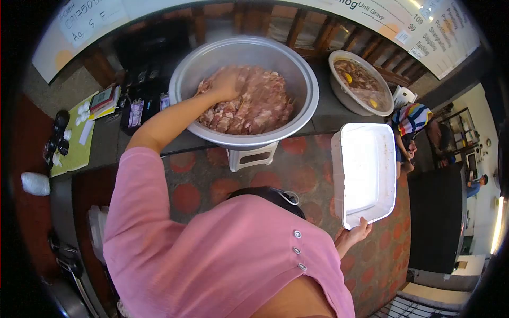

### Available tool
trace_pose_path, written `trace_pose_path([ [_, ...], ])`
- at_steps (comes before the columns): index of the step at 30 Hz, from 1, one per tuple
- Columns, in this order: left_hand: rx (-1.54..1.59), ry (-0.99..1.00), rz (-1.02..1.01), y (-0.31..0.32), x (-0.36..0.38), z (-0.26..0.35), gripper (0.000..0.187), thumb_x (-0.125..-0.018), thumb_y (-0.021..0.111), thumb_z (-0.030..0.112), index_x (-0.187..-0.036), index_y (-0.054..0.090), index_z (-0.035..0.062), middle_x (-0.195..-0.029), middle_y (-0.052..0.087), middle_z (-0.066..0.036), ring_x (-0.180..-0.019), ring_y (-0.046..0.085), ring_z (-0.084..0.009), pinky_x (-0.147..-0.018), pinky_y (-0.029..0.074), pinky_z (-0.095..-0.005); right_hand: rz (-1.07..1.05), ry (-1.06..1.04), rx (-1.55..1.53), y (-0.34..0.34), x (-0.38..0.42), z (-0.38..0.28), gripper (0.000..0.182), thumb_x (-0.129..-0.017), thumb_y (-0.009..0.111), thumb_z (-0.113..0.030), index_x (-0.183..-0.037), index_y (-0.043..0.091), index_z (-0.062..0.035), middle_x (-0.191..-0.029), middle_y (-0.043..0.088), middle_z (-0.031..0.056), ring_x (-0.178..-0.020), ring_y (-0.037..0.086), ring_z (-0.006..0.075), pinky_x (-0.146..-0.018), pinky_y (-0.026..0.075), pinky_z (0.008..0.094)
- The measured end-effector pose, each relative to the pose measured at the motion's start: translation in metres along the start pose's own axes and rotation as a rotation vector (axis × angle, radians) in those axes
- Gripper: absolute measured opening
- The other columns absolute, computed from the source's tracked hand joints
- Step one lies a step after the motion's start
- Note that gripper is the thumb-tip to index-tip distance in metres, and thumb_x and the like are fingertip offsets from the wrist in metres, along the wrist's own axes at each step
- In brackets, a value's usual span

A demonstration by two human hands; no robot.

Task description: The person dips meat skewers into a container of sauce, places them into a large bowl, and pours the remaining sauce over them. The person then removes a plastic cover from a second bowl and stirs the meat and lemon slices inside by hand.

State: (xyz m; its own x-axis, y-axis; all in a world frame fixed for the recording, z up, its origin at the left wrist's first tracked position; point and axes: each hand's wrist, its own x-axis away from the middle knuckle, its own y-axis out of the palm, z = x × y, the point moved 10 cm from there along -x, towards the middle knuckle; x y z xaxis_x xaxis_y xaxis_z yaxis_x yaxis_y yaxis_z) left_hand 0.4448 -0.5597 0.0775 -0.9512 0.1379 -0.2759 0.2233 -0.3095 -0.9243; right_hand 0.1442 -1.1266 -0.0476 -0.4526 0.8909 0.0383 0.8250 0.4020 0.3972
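My left hand (228, 84) reaches into a large silver metal basin (306, 98), down on the raw sliced meat (260, 108) heaped there. Motion blurs its fingers, and I cannot make out whether they grip any meat. Out to the right, my right hand (361, 230) is closed on the near rim of a white plastic tub (368, 175). The tub is tilted, its hollow side facing me, with nothing inside but a few small smears.
A white stool (254, 158) stands below the basin. Back right is a grey tub (342, 87) of meat in dark liquid with yellow pieces. Banknotes (135, 113) and a yellow-green cloth (74, 143) lie left. People (411, 124) are at far right, near a dark counter (435, 220).
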Motion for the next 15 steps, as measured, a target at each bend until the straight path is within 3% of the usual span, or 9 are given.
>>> trace_pose_path([
  [2,-0.013,0.051,0.000,0.012,0.001,0.007,0.024,-0.060,0.067,0.013,-0.070,0.063,-0.0090,-0.081,0.061,-0.029,-0.087,0.061,-0.0366,-0.080,0.048,-0.0431,-0.047,0.002,-0.070,0.005,0.002,-0.003,0.042,-0.072,0.055,0.000,-0.112,0.046,0.0043,-0.104,0.053,0.0133,-0.092,0.055,0.0253,-0.080,0.046,0.0364],
  [4,-0.255,0.306,0.374,-0.013,0.018,0.037,0.020,-0.061,0.066,0.010,-0.070,0.063,-0.0078,-0.080,0.061,-0.028,-0.080,0.062,-0.0383,-0.077,0.048,-0.0442,-0.009,-0.012,-0.015,-0.004,-0.004,-0.003,0.041,-0.073,0.055,0.000,-0.113,0.045,0.0046,-0.105,0.053,0.0134,-0.093,0.055,0.0254,-0.080,0.046,0.0365],
  [5,-0.262,0.306,0.376,-0.012,0.016,0.035,0.020,-0.061,0.066,0.010,-0.070,0.063,-0.0078,-0.080,0.061,-0.028,-0.080,0.062,-0.0383,-0.077,0.048,-0.0442,0.013,-0.016,0.038,-0.005,-0.006,0.000,0.041,-0.074,0.055,-0.001,-0.114,0.045,0.0048,-0.105,0.053,0.0135,-0.093,0.054,0.0256,-0.080,0.046,0.0367],
  [7,-0.089,0.155,0.050,0.006,0.002,0.011,0.017,-0.062,0.067,0.010,-0.070,0.064,-0.0055,-0.077,0.062,-0.027,-0.078,0.062,-0.0400,-0.078,0.048,-0.0439,0.046,0.044,0.111,0.009,0.013,-0.015,0.041,-0.076,0.054,-0.002,-0.115,0.045,0.0050,-0.107,0.053,0.0142,-0.094,0.054,0.0261,-0.080,0.046,0.0371],
  [9,-0.080,0.002,-0.045,-0.003,-0.016,-0.030,0.013,-0.066,0.063,0.010,-0.069,0.065,-0.0027,-0.072,0.064,-0.022,-0.072,0.065,-0.0343,-0.070,0.052,-0.0413,-0.005,-0.012,0.128,0.004,0.000,-0.009,0.039,-0.076,0.054,-0.004,-0.113,0.047,0.0055,-0.107,0.053,0.0154,-0.094,0.054,0.0269,-0.081,0.046,0.0385],
  [11,0.268,-0.195,-0.253,0.016,-0.033,-0.092,0.013,-0.071,0.058,0.009,-0.067,0.065,-0.0008,-0.066,0.065,-0.017,-0.058,0.064,-0.0261,-0.056,0.053,-0.0366,0.015,0.043,0.070,0.003,0.000,-0.005,0.038,-0.076,0.054,-0.004,-0.112,0.048,0.0054,-0.107,0.053,0.0158,-0.093,0.054,0.0276,-0.082,0.046,0.0389],
  [12,0.265,-0.212,-0.255,0.006,-0.031,-0.101,0.013,-0.071,0.058,0.009,-0.067,0.065,-0.0008,-0.066,0.065,-0.017,-0.058,0.064,-0.0261,-0.056,0.053,-0.0366,0.005,0.054,0.077,0.003,0.000,-0.004,0.038,-0.076,0.054,-0.004,-0.112,0.048,0.0054,-0.107,0.053,0.0158,-0.093,0.054,0.0276,-0.082,0.046,0.0389],
  [14,-0.209,-0.148,-0.419,-0.009,-0.025,-0.106,0.016,-0.074,0.054,0.007,-0.066,0.064,-0.0023,-0.063,0.064,-0.013,-0.048,0.061,-0.0195,-0.043,0.051,-0.0335,0.001,0.072,0.084,0.002,0.000,-0.004,0.037,-0.076,0.053,-0.003,-0.112,0.048,0.0049,-0.108,0.053,0.0158,-0.094,0.054,0.0279,-0.083,0.046,0.0393],
  [15,-0.212,-0.146,-0.422,-0.002,-0.022,-0.118,0.016,-0.074,0.054,0.007,-0.066,0.064,-0.0023,-0.063,0.064,-0.013,-0.048,0.061,-0.0195,-0.043,0.051,-0.0335,0.004,0.075,0.084,0.002,0.001,-0.005,0.037,-0.076,0.053,-0.003,-0.112,0.048,0.0049,-0.108,0.053,0.0158,-0.094,0.054,0.0279,-0.083,0.046,0.0393],
])
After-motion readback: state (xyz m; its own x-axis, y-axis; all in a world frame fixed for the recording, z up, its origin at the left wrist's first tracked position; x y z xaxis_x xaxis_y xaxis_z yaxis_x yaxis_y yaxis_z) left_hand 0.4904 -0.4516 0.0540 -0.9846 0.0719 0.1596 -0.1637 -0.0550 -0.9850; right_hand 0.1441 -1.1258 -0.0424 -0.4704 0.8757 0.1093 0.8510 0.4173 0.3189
